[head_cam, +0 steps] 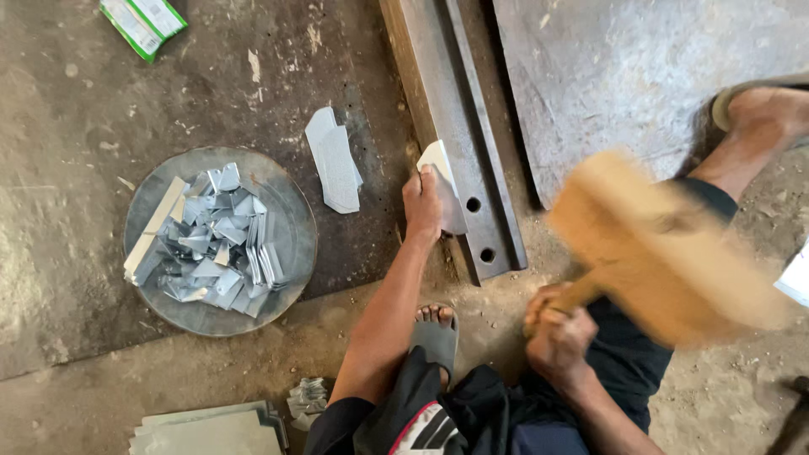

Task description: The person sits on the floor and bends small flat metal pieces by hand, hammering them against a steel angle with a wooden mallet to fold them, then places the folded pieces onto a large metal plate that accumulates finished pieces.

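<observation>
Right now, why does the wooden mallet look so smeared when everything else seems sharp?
Head view: the mallet is motion-blurred, its edges streaked and see-through, while the right hand gripping its handle is only a little soft. The left hand, the metal piece it holds on the steel bar, and the pan of scraps are crisp. The light is flat, with soft shadows and no glare.

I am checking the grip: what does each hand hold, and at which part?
The left hand holds a small metal sheet piece by its left edge, against the steel bar. The right hand grips the wooden mallet by its handle.
</observation>
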Action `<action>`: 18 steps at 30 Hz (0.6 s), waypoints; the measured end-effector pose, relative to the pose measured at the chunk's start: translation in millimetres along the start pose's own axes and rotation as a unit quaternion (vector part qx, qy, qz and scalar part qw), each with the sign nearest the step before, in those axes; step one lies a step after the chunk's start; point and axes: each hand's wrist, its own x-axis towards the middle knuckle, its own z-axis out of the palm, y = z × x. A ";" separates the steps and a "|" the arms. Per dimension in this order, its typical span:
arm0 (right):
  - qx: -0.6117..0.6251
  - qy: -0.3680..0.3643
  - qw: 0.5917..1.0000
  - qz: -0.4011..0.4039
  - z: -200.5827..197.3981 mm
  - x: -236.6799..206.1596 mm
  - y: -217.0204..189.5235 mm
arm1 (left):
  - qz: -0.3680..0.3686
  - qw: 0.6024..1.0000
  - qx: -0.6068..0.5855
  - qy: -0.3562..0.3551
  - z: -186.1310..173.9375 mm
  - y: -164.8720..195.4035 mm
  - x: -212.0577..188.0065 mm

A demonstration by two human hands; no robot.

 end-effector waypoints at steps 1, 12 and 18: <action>-0.128 -0.056 0.987 -0.077 -1.1 -2.2 3.4 | 0.016 1.000 0.012 -0.012 -0.9 1.0 -0.1; -0.151 -0.070 0.983 0.077 -14.2 -53.9 66.8 | -0.021 1.000 -0.015 -0.001 -2.8 -0.9 -7.2; -0.197 -0.083 0.977 -0.013 -14.0 -57.5 73.2 | 0.008 0.999 0.051 0.008 -2.7 5.1 -6.3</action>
